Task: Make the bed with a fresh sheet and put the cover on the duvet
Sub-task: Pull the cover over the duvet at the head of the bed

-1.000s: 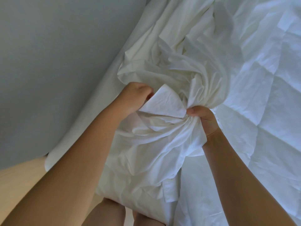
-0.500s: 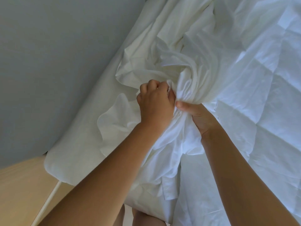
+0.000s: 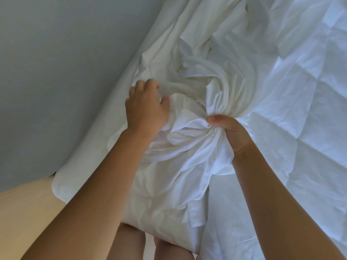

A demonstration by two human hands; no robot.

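A white duvet cover (image 3: pixel 189 151) lies bunched in deep folds at the near corner of the bed. My right hand (image 3: pixel 232 132) grips a gathered knot of this cloth, thumb on top, and folds radiate from the fist. My left hand (image 3: pixel 146 107) sits to the left of it, fingers curled into the loose folds of the same cover. The quilted white duvet (image 3: pixel 300 102) spreads flat over the right side of the bed. Its corner under the bunched cover is hidden.
A grey wall (image 3: pixel 62 72) runs close along the bed's left side. Pale wooden floor (image 3: pixel 24 209) shows at the lower left. My bare legs (image 3: pixel 142 244) stand against the bed's near edge. The sheet's edge (image 3: pixel 78 171) hangs over the mattress side.
My left hand has moved left, away from my right hand, into the loose folds. My right hand has kept its grip on the gathered cloth. The bunch has spread wider.
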